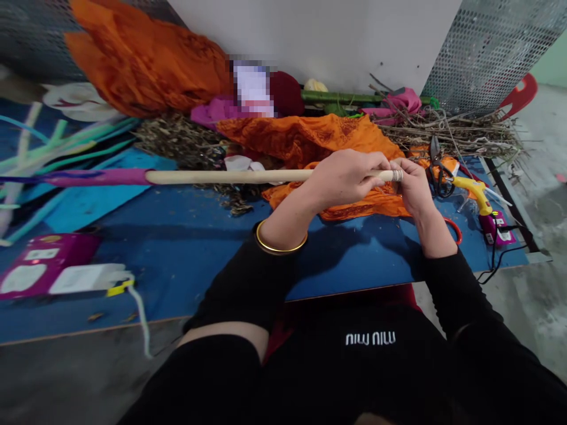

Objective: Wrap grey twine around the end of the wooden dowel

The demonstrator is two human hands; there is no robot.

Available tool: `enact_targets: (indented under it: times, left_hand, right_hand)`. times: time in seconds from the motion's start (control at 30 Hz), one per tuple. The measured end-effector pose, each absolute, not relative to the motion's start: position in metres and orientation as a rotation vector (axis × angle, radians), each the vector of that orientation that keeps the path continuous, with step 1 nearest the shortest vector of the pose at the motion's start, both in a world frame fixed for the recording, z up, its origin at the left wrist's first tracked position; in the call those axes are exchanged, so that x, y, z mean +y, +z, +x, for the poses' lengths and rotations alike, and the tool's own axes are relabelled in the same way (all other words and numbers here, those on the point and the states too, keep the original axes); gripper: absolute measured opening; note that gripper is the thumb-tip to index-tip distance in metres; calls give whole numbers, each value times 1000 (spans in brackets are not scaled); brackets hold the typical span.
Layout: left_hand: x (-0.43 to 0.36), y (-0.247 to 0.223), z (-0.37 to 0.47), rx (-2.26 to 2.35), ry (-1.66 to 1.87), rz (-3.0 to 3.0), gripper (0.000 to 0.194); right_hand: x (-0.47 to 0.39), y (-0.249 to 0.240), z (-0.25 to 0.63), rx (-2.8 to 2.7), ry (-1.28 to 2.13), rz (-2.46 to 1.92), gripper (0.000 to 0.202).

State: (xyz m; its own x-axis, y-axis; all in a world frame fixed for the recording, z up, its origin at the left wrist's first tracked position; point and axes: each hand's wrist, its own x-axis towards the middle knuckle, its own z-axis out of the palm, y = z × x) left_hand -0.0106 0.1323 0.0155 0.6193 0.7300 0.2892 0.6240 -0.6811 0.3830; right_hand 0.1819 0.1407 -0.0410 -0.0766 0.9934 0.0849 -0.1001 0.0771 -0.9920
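A long pale wooden stick lies level across the view above the table, its left part covered by a pink-purple wrap. My left hand, with a gold bangle at the wrist, is closed round the stick near its right end. Thin ring-like lines circle that end. There my right hand pinches with thumb and fingers at the tip; whether a thread or wire is also between them I cannot make out. Orange cloth lies crumpled behind and under both hands.
Pruning shears and a yellow glue gun lie right of my hands, beside a purple power box with cables. Another purple box with a white plug sits front left. Dry twigs line the back of the blue table.
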Motion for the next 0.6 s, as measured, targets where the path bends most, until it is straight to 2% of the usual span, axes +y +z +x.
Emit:
enact_targets:
  times: [0.13, 0.37, 0.6]
  left_hand:
    - [130, 17, -10, 1132, 657, 2569, 32]
    - [131, 15, -4, 1193, 643, 2562, 30]
    - [134, 13, -6, 1202, 880, 2387, 26]
  right_hand:
    - [140, -45, 178, -1163, 1392, -999, 42]
    - [144, -54, 181, -1142, 1449, -1011, 39]
    - [137, -52, 171, -1191, 1204, -1020, 54]
